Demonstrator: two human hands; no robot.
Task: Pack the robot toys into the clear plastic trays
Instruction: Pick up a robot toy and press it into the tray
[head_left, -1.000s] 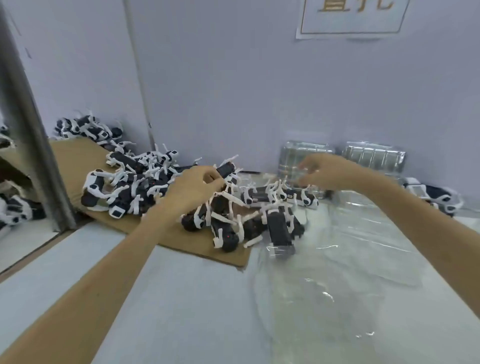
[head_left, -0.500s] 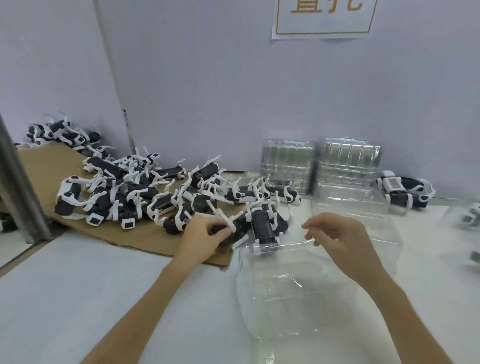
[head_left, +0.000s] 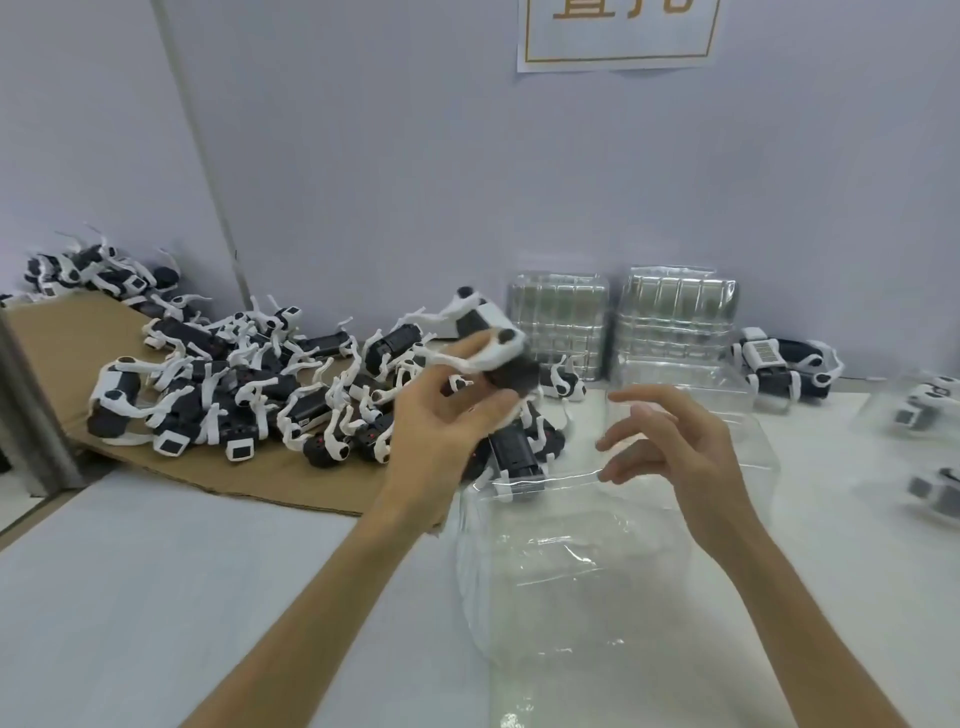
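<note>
One black-and-white robot toy (head_left: 488, 343), blurred, is held raised in the fingertips of the left hand (head_left: 441, 431), white legs splayed. A tangled pile of like toys (head_left: 234, 395) lies left of and beyond that hand. A clear plastic tray (head_left: 571, 571) lies flat beneath the right hand (head_left: 670, 447). Two stacks of trays (head_left: 675, 317) stand on edge beyond it.

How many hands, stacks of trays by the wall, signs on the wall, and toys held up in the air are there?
Hands: 2, left hand and right hand
Tray stacks by the wall: 2
Sign: 1
Toy held up, in the left hand: 1
Total: 6
</note>
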